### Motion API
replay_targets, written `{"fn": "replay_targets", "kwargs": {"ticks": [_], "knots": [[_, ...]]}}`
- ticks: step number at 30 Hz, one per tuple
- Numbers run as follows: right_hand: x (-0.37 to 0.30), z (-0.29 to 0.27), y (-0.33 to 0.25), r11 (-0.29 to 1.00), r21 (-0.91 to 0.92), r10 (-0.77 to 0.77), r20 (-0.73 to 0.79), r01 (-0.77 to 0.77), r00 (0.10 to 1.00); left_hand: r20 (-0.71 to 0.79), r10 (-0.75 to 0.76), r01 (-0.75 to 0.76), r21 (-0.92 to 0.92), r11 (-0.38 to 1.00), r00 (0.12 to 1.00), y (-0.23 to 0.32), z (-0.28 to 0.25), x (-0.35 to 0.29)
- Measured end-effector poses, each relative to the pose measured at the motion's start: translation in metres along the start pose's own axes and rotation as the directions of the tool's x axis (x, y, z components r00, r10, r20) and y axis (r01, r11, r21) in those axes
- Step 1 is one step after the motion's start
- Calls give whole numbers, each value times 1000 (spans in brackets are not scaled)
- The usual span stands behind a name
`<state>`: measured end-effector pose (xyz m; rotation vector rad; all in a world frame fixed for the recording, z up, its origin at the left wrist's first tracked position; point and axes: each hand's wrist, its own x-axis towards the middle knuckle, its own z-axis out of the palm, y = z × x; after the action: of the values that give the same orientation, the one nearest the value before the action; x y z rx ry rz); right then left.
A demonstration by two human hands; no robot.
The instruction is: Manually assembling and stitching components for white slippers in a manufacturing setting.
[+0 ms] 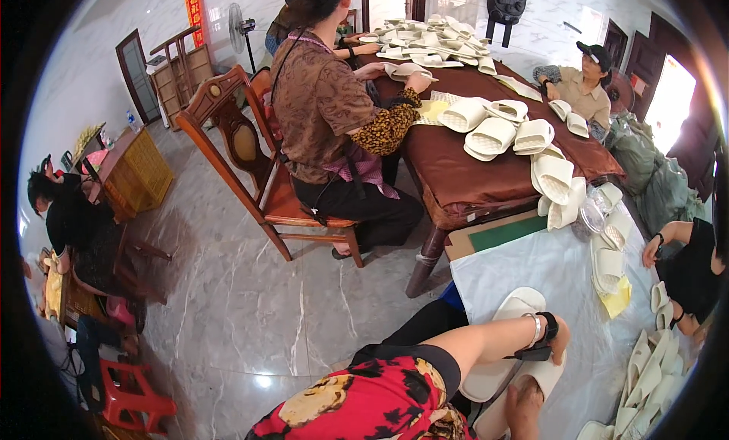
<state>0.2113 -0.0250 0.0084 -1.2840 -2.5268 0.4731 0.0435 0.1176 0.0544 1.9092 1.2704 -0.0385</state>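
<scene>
Close to my body at the lower right, my left hand [558, 340] reaches across with its fingers curled over the toe end of a cream slipper [544, 373]. A silver bangle and a black band circle that wrist. My right hand [524, 411] is at the same slipper's foot opening, its fingers closed round the strap and partly out of sight. Beside it, a second cream slipper [519, 302] lies on the table's whitish sheet [497, 269], partly covered by my left forearm.
Cream slippers line the sheet's right side, with a clear plastic container [594, 211] among them. Beyond stands a brown-covered table [448, 163] with a slipper heap [437, 41]. A seated person [323, 98] handles a slipper; others sit around. A wooden chair [266, 182] and red stool [133, 394] stand leftward.
</scene>
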Motion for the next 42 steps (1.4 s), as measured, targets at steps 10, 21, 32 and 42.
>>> {"fn": "replay_targets", "kwargs": {"ticks": [10,21,32,42], "knots": [[-18,-82,-32,990,22,-139,91,137,986,-230,86,-126,-167,978,970,-23,28,37],[64,-57,36,986,144,-27,-355,84,934,-838,196,-558,-147,817,509,13,31,-25],[81,-36,6,886,455,120,-410,89,904,-854,113,-610,-264,747,508,-3,45,-46],[82,-23,16,947,312,80,-459,76,885,-843,104,-539,-237,808,527,-12,54,-34]]}}
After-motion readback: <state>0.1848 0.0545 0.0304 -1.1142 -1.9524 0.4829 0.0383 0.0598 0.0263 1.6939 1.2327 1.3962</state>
